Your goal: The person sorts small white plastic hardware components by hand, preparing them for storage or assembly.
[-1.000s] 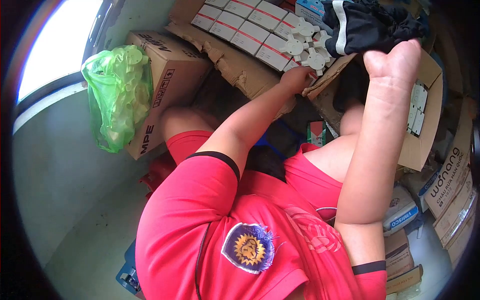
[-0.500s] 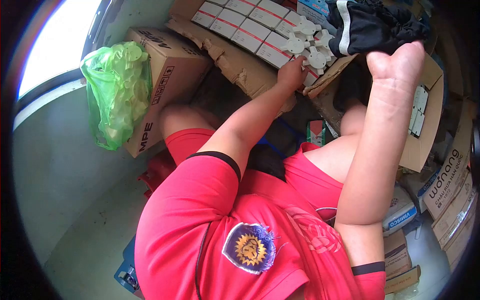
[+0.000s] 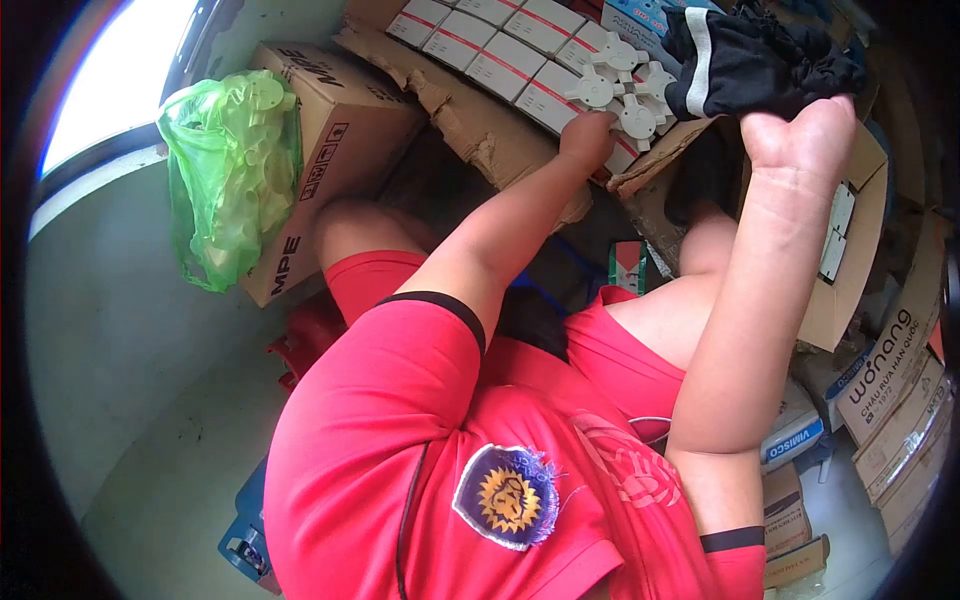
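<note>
My left hand (image 3: 588, 140) reaches to the near edge of a cardboard carton, its fingers curled together against the lug of a white round junction box (image 3: 637, 118). Several more of these boxes, such as a junction box (image 3: 594, 90), lie clustered on white cartons with a red stripe (image 3: 498, 68). Part of the left fingertips is hidden. Raised at the right, my right hand (image 3: 800, 138) shows its palm heel and wrist, with a bundled black cloth (image 3: 765, 65) bearing a white band in its grasp. The cloth covers the right fingers.
A green plastic bag (image 3: 232, 190) of pale fittings hangs beside a brown MPE carton (image 3: 325, 150) at the left. An open carton (image 3: 850, 270) stands at the right, near stacked flattened cardboard (image 3: 890, 370). A torn carton flap (image 3: 460, 115) sticks out towards me.
The view has shifted slightly. Both hands stay in nearly the same places, the left at the junction boxes and the right with the black cloth.
</note>
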Available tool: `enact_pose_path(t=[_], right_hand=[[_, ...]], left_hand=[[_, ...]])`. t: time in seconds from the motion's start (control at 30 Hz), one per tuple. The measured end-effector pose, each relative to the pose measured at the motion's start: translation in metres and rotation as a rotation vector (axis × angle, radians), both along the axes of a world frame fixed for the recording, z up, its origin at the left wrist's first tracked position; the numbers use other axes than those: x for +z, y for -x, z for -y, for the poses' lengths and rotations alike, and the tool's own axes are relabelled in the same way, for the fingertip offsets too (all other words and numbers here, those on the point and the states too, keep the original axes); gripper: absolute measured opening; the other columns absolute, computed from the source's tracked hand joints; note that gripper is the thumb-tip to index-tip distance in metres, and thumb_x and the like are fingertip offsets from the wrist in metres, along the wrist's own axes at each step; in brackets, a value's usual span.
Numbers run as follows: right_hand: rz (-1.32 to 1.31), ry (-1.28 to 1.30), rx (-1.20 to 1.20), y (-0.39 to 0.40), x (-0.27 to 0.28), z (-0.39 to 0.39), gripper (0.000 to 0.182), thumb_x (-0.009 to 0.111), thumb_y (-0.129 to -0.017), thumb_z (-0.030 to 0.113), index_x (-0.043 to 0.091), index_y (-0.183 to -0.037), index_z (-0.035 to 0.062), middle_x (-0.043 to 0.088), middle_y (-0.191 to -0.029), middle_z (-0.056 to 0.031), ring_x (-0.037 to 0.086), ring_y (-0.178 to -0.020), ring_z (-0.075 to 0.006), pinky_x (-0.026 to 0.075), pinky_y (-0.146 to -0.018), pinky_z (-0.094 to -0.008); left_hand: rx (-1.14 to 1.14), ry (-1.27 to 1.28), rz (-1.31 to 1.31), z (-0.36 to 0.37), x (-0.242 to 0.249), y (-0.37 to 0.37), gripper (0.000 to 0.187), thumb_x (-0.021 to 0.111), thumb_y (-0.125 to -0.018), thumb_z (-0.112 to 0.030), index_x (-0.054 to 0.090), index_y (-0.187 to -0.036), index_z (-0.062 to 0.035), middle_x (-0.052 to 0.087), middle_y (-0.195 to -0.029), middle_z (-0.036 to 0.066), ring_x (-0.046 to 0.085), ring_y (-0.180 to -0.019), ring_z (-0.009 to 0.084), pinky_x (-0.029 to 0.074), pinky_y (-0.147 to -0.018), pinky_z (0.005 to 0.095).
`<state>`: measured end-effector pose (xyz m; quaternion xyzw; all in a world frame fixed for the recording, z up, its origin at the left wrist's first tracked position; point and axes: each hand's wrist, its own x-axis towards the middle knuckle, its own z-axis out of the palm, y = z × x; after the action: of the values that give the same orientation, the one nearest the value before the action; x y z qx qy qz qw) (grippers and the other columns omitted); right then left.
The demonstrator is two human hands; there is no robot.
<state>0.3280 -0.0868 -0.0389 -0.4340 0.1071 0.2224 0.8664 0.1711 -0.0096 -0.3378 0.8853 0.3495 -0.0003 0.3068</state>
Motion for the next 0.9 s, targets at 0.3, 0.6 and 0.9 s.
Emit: enact_pose_path(t=[0.3,0.6,0.9], right_hand=[[0.008,0.016,0.027,0.003,0.003,-0.002,0.044,0.039,-0.101,0.028,0.06,-0.127,-0.0008,0.057,-0.138,-0.0219,0.057,-0.126,-0.0395,0.04,-0.115,-0.055],[0.019,0.032,0.062,0.003,0.003,-0.006,0.045,0.039,-0.101,0.028,0.064,-0.124,-0.0005,0.06,-0.137,-0.0231,0.059,-0.125,-0.0408,0.04,-0.115,-0.0563],[0.112,-0.061,-0.032,-0.003,0.007,-0.007,0.048,0.043,-0.097,0.029,0.061,-0.127,-0.004,0.057,-0.14,-0.0257,0.053,-0.131,-0.0432,0.034,-0.118,-0.0576]], left_hand=[[-0.012,0.024,0.035,-0.007,-0.002,0.002,0.03,0.068,-0.087,-0.021,0.072,-0.116,-0.0141,0.073,-0.106,0.015,0.069,-0.1,0.036,0.055,-0.086,0.0482],[-0.011,0.022,0.064,-0.006,-0.003,0.004,0.03,0.069,-0.087,-0.021,0.072,-0.116,-0.0139,0.072,-0.107,0.015,0.069,-0.099,0.0355,0.055,-0.085,0.048],[0.045,0.133,0.324,-0.011,0.06,0.028,0.026,0.072,-0.088,-0.022,0.069,-0.112,-0.012,0.071,-0.085,0.013,0.07,-0.079,0.0315,0.054,-0.07,0.0436]])
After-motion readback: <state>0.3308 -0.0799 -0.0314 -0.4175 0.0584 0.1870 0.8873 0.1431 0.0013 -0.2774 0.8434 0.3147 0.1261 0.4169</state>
